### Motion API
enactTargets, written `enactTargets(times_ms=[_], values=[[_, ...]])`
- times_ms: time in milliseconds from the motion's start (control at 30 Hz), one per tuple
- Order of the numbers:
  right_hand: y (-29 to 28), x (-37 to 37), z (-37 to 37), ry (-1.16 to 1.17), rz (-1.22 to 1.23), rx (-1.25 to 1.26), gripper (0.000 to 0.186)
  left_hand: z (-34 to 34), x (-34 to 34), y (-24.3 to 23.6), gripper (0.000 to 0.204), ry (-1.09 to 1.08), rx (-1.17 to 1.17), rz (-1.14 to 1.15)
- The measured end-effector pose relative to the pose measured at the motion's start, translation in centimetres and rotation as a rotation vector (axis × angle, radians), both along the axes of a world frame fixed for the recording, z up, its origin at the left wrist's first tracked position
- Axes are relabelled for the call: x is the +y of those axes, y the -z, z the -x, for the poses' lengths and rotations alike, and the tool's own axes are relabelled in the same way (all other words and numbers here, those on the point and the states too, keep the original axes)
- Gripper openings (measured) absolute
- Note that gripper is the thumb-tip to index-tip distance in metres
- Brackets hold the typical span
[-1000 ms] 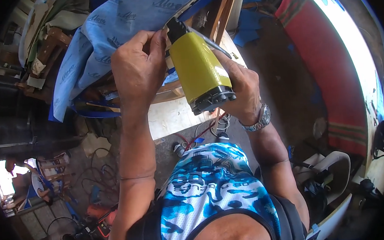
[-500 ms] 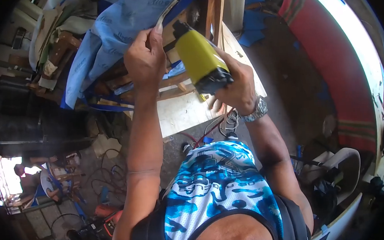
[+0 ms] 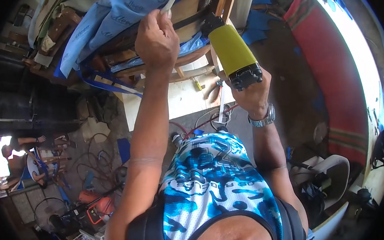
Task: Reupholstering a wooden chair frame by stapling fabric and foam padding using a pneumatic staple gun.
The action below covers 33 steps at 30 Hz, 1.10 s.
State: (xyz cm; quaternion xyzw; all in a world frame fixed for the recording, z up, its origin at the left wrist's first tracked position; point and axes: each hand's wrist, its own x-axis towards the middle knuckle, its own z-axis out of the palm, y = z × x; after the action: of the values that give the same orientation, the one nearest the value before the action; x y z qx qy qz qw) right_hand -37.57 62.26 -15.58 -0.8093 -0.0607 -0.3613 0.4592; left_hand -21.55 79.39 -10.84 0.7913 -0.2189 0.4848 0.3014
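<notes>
My left hand is closed, pinching a narrow pale strip between thumb and fingers at the top of the view. Light blue printed fabric hangs beside that hand, draped over a wooden furniture frame. In my right hand is a yellow and black staple gun, its black nose pointing up and left toward the frame. The fingers round its grip are partly hidden behind the tool's body. The nose appears close to the frame's inner rail; whether they touch, I cannot tell.
Under the frame lies a pale board with pliers on it. A red hose runs along the floor near my feet. Red striped cloth spreads to the right. Another person is at the far left.
My left hand has shifted slightly right and up, still on the strip. The staple gun has moved right in my right hand and turned more upright. The view has shifted too.
</notes>
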Motion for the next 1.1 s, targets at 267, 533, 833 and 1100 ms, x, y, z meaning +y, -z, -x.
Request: enactTargets(times_ms=[267,533,833,1100], values=[[-0.4,0.3,0.1,0.028,-0.017,-0.007,0.028,-1.2,0.0,0.7,0.016,0.025,-0.09,-0.071],[0.1,0.1,-0.9,-0.009,0.021,-0.001,0.059,-1.9,0.5,0.5,0.012,0.164,-0.174,-0.063],[-1.8,1.1,-2.7,0.007,0.05,-0.022,0.034,-1.9,1.5,-0.8,0.021,0.346,0.239,0.06],[-2.2,1.8,-4.7,0.019,0.084,-0.01,0.055,-1.9,2.2,-1.9,0.039,0.315,0.337,-0.038]])
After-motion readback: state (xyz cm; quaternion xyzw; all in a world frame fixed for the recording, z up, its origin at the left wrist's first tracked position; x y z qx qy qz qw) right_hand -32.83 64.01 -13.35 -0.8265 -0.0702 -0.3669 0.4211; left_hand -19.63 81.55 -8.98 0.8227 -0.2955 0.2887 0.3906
